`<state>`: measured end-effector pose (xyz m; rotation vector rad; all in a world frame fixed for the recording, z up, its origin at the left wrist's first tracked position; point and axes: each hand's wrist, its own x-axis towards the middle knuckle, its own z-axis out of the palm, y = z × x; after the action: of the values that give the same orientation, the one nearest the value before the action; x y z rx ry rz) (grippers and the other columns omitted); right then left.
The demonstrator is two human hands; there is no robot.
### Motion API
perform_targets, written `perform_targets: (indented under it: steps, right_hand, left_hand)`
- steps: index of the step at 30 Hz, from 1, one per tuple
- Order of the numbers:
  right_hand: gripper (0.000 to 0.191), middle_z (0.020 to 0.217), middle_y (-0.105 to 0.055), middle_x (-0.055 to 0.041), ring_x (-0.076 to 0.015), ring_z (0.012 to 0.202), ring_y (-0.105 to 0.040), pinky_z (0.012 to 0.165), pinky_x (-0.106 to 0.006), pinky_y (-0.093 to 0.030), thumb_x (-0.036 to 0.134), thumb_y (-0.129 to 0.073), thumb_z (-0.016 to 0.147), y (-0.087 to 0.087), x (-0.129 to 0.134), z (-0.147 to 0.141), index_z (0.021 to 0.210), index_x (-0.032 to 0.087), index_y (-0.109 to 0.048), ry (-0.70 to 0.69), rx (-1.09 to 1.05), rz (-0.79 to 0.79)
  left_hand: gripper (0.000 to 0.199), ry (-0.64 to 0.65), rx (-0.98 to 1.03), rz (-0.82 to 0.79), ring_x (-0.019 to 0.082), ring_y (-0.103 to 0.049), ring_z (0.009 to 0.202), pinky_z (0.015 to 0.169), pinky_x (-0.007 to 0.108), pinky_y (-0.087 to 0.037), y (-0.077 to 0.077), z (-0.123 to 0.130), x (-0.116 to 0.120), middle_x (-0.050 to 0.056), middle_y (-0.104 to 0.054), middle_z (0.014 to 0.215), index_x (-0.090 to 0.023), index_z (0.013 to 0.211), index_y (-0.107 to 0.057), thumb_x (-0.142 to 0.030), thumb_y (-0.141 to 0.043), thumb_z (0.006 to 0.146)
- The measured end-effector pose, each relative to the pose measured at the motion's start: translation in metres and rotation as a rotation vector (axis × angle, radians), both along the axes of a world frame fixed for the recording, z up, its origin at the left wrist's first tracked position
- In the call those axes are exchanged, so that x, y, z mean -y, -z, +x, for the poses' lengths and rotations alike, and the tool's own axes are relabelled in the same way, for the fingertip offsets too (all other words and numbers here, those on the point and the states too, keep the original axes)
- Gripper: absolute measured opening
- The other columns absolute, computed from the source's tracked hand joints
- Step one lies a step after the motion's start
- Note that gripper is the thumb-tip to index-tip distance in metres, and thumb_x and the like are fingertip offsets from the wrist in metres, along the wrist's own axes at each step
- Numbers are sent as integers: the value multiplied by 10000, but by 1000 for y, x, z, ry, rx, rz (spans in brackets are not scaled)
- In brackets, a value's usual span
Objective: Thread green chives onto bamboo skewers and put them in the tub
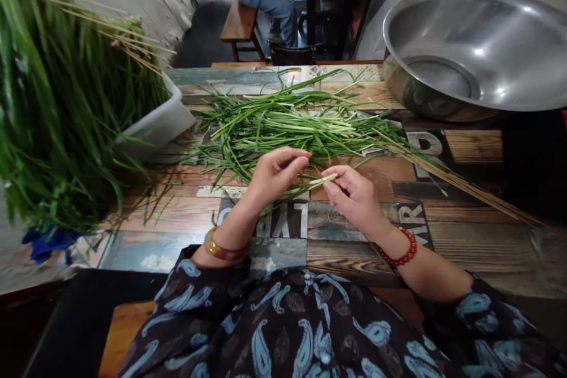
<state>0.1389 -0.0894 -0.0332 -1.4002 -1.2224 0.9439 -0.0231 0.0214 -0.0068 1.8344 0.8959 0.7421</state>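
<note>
My right hand [352, 194] pinches the pale ends of a few garlic chives [326, 179] between thumb and fingers. A thin stick, apparently a bamboo skewer [383, 257], shows below that palm and wrist. My left hand [281, 174] is just left of it, fingers curled and thumb near the index tip. Whether anything is between those fingertips I cannot make out. The held chives' green leaves trail leftward beneath the left hand. Just beyond both hands a loose heap of chives [283, 124] lies on the patchwork-patterned table [261, 254].
Several bamboo skewers [469, 183] lie on the right. A large steel basin [443, 85] stands at the back right. On the left, a white bin [155, 121] overflows with chives [66, 100], skewers [133, 41] on top. A blue cloth [48, 243] lies below. Beyond, a person sits on a wooden bench [239, 22].
</note>
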Motion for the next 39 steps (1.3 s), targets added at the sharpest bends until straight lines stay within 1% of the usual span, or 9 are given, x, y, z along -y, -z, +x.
perform_targets:
  steps: [3,7,12,15,19,23,26,31,39]
  right_hand:
    - [173,533,-549,74,-83,430,-486,442,-210,-353,343,-581,914,5,-1,-2,999,195,-604,-1,-7,5]
    - [185,498,-539,78,-78,391,-447,420,-209,-324,360,-583,907,9,-4,-3,974,190,-613,10,17,14]
    - [182,495,-541,75,-79,384,-445,415,-208,-320,352,-581,900,10,-7,-1,963,184,-615,28,59,53]
    - [174,504,-549,73,-77,381,-455,414,-204,-332,342,-577,893,8,-8,-1,953,183,-610,28,47,57]
    - [160,592,-625,43,-72,387,-503,415,-200,-375,329,-585,866,5,-7,-2,923,181,-601,71,-23,6]
    - [134,604,-618,42,-68,403,-500,412,-197,-379,299,-604,825,-1,-5,-1,885,180,-593,132,-80,-12]
    - [145,551,-536,72,-58,401,-441,405,-193,-350,304,-621,815,-7,-2,0,882,176,-610,141,-109,0]
    - [278,563,-557,61,-61,407,-441,408,-201,-360,378,-623,865,-13,2,2,1018,152,-678,88,-128,-53]
    - [274,604,-585,42,-66,463,-479,458,-207,-376,371,-584,927,-10,3,4,1063,165,-702,75,-14,-21]
  left_hand:
    - [235,-128,-151,341,163,-623,803,735,274,-471,9,-7,-23,74,-710,897,-159,969,-758,-310,-588,911]
    - [231,-114,-406,623,227,-604,964,895,369,-452,19,-2,-45,98,-703,1045,-176,1030,-754,-209,-560,909]
    - [212,-80,-615,697,271,-573,967,877,413,-429,18,11,-51,130,-691,1013,-172,983,-762,-212,-569,904]
    - [180,-121,-574,683,265,-574,953,875,412,-428,14,11,-49,121,-687,956,-175,872,-760,-230,-589,895]
    - [130,-80,-264,527,205,-602,910,883,362,-445,9,8,-36,73,-699,917,-174,795,-721,-216,-616,860]
    - [151,35,-29,110,130,-569,681,656,253,-439,7,12,-13,20,-662,745,-143,830,-712,-273,-637,833]
    - [227,63,34,-122,108,-545,625,582,221,-416,4,16,2,18,-674,735,-126,902,-738,-325,-665,820]
    - [268,69,108,-253,94,-560,611,574,202,-437,-3,20,9,22,-694,730,-113,859,-743,-372,-700,801]
    - [289,73,152,-356,106,-607,602,564,208,-467,-3,20,10,27,-715,726,-115,893,-737,-382,-713,788]
